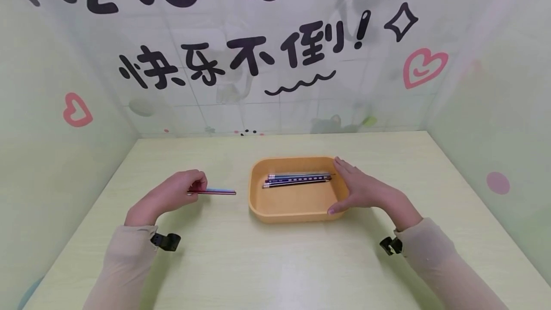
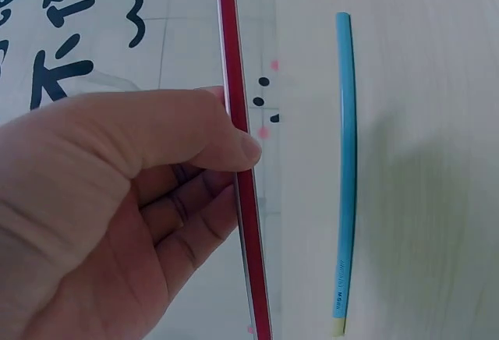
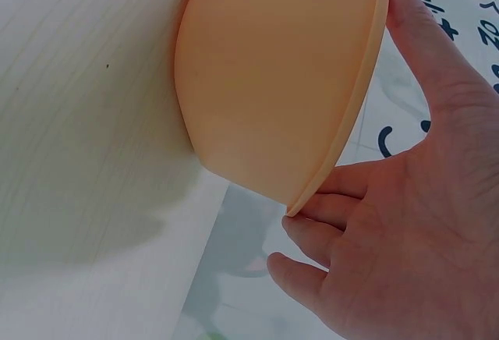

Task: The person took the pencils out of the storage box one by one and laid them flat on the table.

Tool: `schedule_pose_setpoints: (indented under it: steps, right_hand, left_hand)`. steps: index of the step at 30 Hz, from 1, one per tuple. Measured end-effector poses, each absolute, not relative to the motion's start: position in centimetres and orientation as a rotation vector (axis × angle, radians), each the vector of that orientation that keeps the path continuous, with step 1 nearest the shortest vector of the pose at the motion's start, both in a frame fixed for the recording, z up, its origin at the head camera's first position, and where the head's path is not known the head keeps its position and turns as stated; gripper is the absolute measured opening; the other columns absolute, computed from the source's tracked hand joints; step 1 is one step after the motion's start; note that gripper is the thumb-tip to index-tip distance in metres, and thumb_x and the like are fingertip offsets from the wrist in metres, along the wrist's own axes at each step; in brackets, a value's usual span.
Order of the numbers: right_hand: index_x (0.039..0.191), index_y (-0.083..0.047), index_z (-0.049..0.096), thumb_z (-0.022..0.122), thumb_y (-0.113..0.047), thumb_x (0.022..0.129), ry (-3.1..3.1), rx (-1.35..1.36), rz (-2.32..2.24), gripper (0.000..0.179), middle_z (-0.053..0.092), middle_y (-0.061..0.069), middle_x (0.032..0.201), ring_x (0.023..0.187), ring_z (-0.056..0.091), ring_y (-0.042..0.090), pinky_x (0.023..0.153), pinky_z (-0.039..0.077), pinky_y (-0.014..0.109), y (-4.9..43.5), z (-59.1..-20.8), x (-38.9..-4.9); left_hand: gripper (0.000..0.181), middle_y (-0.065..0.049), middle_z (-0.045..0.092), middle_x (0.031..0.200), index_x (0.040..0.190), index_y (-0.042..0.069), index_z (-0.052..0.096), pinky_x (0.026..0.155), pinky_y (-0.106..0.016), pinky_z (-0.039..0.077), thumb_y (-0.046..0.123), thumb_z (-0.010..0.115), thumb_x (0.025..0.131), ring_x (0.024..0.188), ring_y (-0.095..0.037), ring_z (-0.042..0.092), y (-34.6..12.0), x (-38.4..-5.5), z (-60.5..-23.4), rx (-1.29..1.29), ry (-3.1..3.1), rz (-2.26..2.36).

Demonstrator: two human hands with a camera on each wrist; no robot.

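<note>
My left hand (image 1: 178,193) pinches a slim red pencil (image 2: 245,223) between thumb and fingers, left of the orange tray (image 1: 297,207). In the left wrist view, a light blue pencil (image 2: 345,161) lies on the table beyond the red one. At the tray's right end, my right hand (image 1: 366,188) holds the rim, thumb at the front corner and fingers at the back corner. The right wrist view shows the tray's outer wall (image 3: 265,67) and fingertips at its rim. Several pencils (image 1: 299,179), some with pale or dark bodies, lie together inside the tray.
The pale wooden table (image 1: 258,262) meets a back wall (image 1: 275,118) covered with a sheet bearing black lettering and pink hearts. Side walls (image 1: 495,133) stand to the left and right. A small black camera mount (image 1: 167,241) sits at each wrist.
</note>
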State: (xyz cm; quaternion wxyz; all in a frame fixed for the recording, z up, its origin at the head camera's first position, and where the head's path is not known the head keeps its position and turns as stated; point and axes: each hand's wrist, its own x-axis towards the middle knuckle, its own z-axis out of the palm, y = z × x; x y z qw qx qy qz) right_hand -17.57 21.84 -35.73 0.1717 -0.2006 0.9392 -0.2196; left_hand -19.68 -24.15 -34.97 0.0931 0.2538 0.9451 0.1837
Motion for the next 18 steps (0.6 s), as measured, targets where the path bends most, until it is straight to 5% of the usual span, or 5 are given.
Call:
schedule_pose_setpoints:
  steps: [18]
  right_hand:
    - [0.157, 0.004, 0.006, 0.081, -0.058, 0.073, 2.666, -0.581, -0.645, 0.129, 0.003, 0.023, 0.166, 0.153, 0.006, 0.045, 0.121, 0.016, 0.063, 21.8, -35.7, -17.5]
  left_hand:
    - [0.024, 0.001, 0.051, 0.079, 0.086, 0.014, 0.057, 0.069, -0.029, 0.038, -0.009, 0.059, 0.082, 0.077, -0.016, 0.046, -25.7, -20.8, -38.7, 0.628, 2.756, 0.522]
